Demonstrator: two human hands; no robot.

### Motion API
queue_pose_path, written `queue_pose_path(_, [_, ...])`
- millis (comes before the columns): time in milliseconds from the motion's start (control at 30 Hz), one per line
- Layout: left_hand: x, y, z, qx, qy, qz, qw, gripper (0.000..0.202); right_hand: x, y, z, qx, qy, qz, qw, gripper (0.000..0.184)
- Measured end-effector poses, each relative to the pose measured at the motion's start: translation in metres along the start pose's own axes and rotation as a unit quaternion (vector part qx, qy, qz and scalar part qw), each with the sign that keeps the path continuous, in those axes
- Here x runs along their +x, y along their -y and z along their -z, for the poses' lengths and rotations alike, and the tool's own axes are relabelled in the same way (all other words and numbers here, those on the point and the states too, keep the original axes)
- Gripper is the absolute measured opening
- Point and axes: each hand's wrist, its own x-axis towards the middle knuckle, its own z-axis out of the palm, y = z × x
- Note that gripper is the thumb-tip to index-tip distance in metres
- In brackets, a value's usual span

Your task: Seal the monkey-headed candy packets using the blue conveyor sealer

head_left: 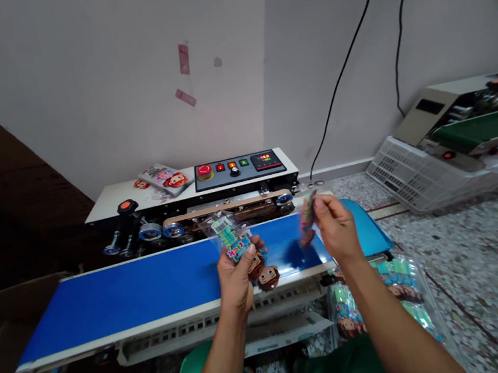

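Observation:
My left hand (236, 272) is closed around a clear packet (237, 243) printed with a cartoon face, held over the blue conveyor belt (128, 294) of a band sealing machine (193, 199). My right hand (336, 229) pinches a second packet (308, 214) edge-on above the belt's right end. Both packets are off the belt surface. The sealer's rollers run along the belt's far side, just beyond the left packet.
The sealer's control panel (238, 168) shows a red button and a lit display. A packet (165, 179) lies on the machine top. More packets (392, 290) are piled on the floor at right. A white crate (416, 179) and another sealer (483, 119) stand at far right. A cardboard box (23, 355) is at left.

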Motion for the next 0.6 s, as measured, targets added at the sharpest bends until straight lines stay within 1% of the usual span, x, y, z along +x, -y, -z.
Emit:
queue_pose_path(67, [-0.001,-0.001,0.000,-0.002,0.005,-0.007,1.000,0.034,0.012,-0.009,0.019,-0.098,-0.014,0.006,0.995,0.035])
queue_pose_path(100, [-0.001,-0.001,0.000,-0.003,0.009,-0.007,1.000,0.034,0.018,-0.014,0.027,-0.160,-0.020,0.014,0.987,0.035])
queue_pose_path(133, [-0.001,-0.001,0.000,-0.003,0.015,-0.005,1.000,0.033,0.022,-0.020,0.033,-0.225,-0.023,0.023,0.974,0.036])
queue_pose_path(200, [-0.002,0.000,-0.001,-0.002,0.028,-0.002,1.000,0.033,0.029,-0.031,0.040,-0.346,-0.024,0.019,0.938,0.036])
queue_pose_path(267, [-0.002,0.001,-0.001,0.000,0.035,0.001,0.999,0.034,0.032,-0.038,0.039,-0.440,-0.021,-0.012,0.898,0.036])
queue_pose_path(333, [-0.002,0.002,-0.001,0.005,0.034,0.005,0.999,0.036,0.034,-0.040,0.034,-0.502,-0.030,-0.047,0.863,0.036])
queue_pose_path(400, [-0.003,0.003,-0.001,0.009,0.033,0.008,0.999,0.038,0.036,-0.040,0.025,-0.530,-0.032,-0.069,0.845,0.035])
queue_pose_path(433, [-0.003,0.003,-0.001,0.011,0.034,0.009,0.999,0.038,0.037,-0.039,0.020,-0.535,-0.026,-0.074,0.841,0.035])
queue_pose_path(500, [-0.003,0.003,-0.001,0.013,0.038,0.011,0.999,0.037,0.039,-0.037,0.011,-0.529,0.001,-0.069,0.846,0.034])
queue_pose_path(567, [-0.003,0.002,-0.001,0.014,0.038,0.016,0.999,0.037,0.038,-0.034,0.003,-0.508,0.017,-0.032,0.860,0.035])
queue_pose_path(600, [-0.003,0.002,-0.001,0.013,0.036,0.016,0.999,0.037,0.036,-0.031,0.000,-0.488,0.016,-0.005,0.873,0.036])
